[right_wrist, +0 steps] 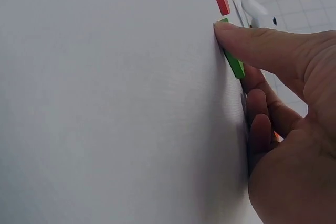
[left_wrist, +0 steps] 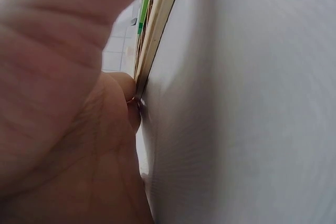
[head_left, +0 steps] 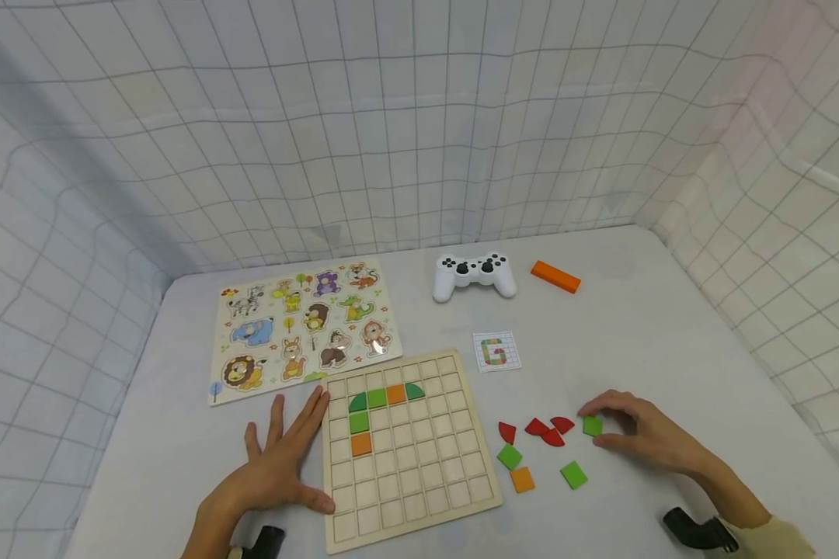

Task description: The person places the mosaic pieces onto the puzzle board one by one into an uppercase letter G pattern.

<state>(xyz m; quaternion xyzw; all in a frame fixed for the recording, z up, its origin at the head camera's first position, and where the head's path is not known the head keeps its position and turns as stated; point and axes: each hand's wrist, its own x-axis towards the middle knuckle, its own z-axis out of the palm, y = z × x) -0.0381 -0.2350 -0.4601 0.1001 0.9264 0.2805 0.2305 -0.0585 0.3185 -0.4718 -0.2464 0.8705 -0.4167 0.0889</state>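
"Checked cloth (head_left: pixel 419 140) walls the white surface (head_left: pixel 636 310). Where's the green square (head_left: pixel 592 425)?"

"Toward the surface's right edge, pinched by the right hand (head_left: pixel 643 435), thumb against fingers."

"And the left hand (head_left: pixel 273 470)?"

"Fingers spread, touching the left edge of the grid board (head_left: pixel 392 512), near the surface's front edge."

"Which step?"

"Picking up that square, I'd judge; next calls for a level lift and neat alignment over the grid board."
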